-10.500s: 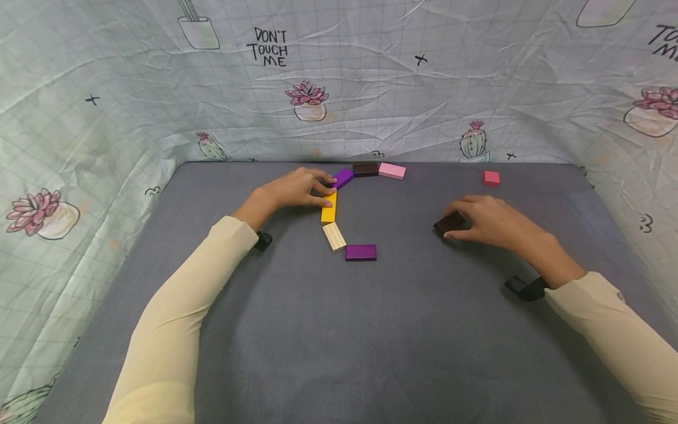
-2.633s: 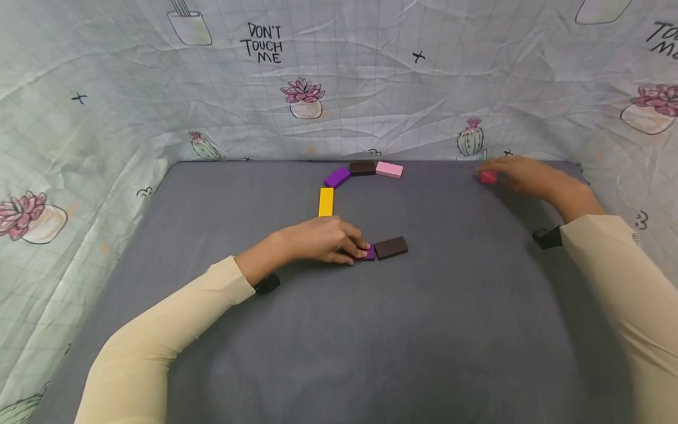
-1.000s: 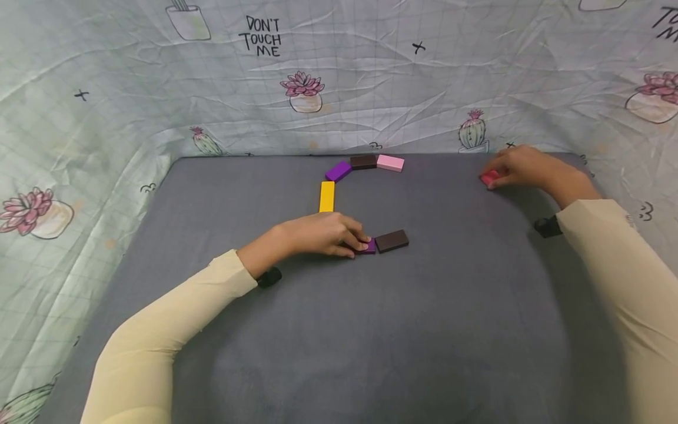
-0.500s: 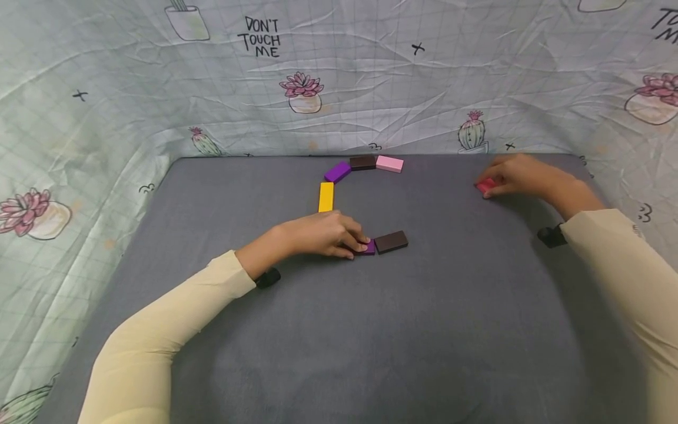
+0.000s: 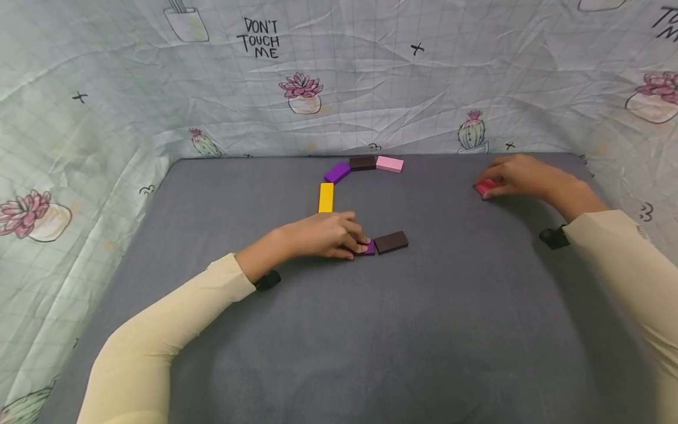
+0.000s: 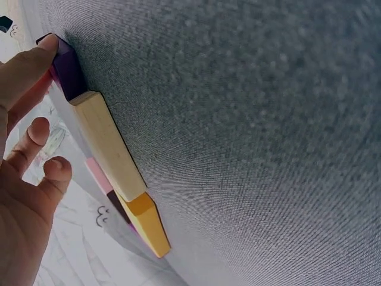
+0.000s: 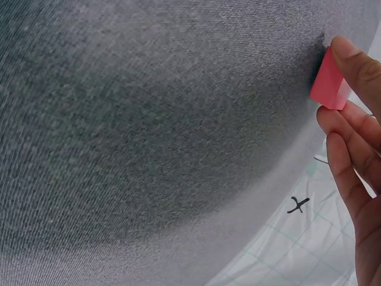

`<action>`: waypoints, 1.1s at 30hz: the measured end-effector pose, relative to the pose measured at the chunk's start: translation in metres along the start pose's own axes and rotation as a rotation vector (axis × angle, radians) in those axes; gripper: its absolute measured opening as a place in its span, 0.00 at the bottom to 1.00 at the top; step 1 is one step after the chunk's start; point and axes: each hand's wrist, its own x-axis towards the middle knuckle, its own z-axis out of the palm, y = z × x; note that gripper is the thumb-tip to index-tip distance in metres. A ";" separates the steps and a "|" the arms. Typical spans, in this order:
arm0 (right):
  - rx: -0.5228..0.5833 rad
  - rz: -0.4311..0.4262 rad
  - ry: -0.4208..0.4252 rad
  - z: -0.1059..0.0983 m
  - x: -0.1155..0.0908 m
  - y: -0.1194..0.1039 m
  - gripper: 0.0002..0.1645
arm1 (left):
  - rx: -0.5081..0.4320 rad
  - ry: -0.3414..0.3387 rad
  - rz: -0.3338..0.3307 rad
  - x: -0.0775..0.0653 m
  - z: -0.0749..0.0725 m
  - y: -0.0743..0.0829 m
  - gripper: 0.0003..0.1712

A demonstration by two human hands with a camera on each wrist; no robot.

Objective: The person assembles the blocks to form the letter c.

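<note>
My left hand [image 5: 323, 234] holds the near purple block [image 5: 369, 247] between thumb and fingers, at the lower part of a curved row of small blocks. Right beside that block, on its right, lies a dark brown block [image 5: 391, 242]. Under the hand in the head view, but plain in the left wrist view, a cream wooden block [image 6: 110, 146] joins the purple one to the yellow block [image 5: 326, 197]. Toward the back right, my right hand [image 5: 521, 176] pinches a red block [image 5: 485, 188], thumb on one side and fingertips on the other in the right wrist view.
Farther along the row, near the table's back edge, lie another purple block [image 5: 338, 172], a second dark brown block [image 5: 362, 163] and a pink block [image 5: 389, 164]. A printed cloth [image 5: 371, 88] hangs around the back and sides of the grey table [image 5: 371, 341].
My left hand has gone from the yellow block to the near purple one. My right hand has left the dark brown block beside it, taken the red block and brought it slightly nearer.
</note>
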 end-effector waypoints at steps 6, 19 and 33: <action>0.007 -0.013 0.008 0.003 0.001 -0.005 0.18 | -0.002 0.003 -0.001 -0.002 0.004 0.002 0.16; 0.024 -0.061 -0.032 0.002 0.011 -0.033 0.18 | -0.010 -0.005 0.016 -0.001 0.003 -0.001 0.17; 0.061 -0.246 0.003 0.013 0.022 -0.088 0.18 | -0.016 0.023 0.019 -0.002 0.005 -0.003 0.16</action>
